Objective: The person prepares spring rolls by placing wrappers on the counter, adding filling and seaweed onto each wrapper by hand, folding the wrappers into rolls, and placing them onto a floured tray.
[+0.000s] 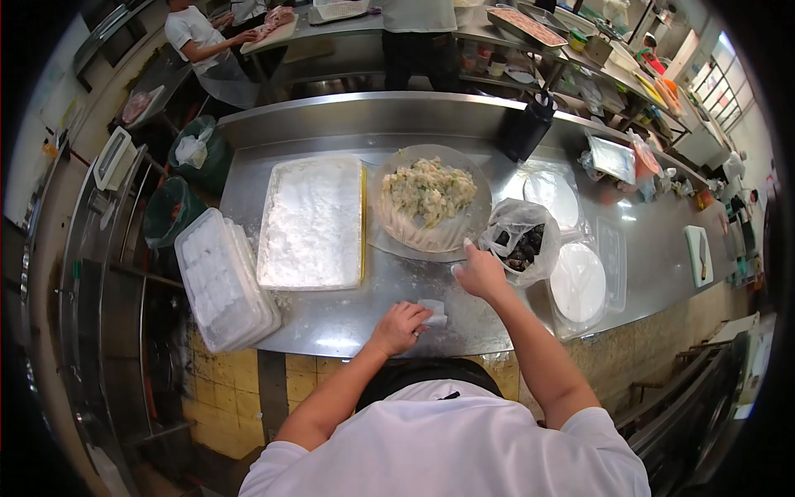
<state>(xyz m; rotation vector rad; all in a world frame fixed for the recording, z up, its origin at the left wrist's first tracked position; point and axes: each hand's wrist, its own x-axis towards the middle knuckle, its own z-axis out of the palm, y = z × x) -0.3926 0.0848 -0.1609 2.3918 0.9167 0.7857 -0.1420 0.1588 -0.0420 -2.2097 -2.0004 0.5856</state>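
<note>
My left hand (401, 328) is closed, its fingers curled at the edge of a small thin white sheet (434, 312), low over the front of the steel table (331, 323). My right hand (482, 273) reaches to the near right rim of a wide round bowl (389, 236). Its fingertips look whitish and apart, and I see nothing held in them. Inside the bowl lies a pale chopped filling with green bits (435, 189). Right beside this hand stands a container lined with a clear plastic bag (542, 265), with dark pieces (526, 246) in it.
Left of the bowl is a tray of white powder (310, 224); stacked lidded plastic boxes (224, 277) stand at the table's left edge. White round stacks in plastic (578, 283) lie right. A black bottle (528, 128) stands behind, and a knife lies on a board (696, 248). Other people work beyond.
</note>
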